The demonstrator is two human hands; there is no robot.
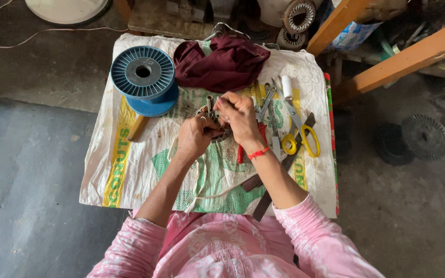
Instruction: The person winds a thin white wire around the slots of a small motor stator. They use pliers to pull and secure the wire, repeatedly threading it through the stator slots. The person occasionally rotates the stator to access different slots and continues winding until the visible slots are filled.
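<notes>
Metal, mostly hidden: a small part (213, 117) is pinched between the left hand (196, 135) and right hand (240, 117), its shape unclear.

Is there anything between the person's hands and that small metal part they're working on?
Nothing visible does. Both the left hand and right hand are already closed around the small metal part, holding it above the printed sack. The scissors and pliers lie to the right, clear of it.
</notes>
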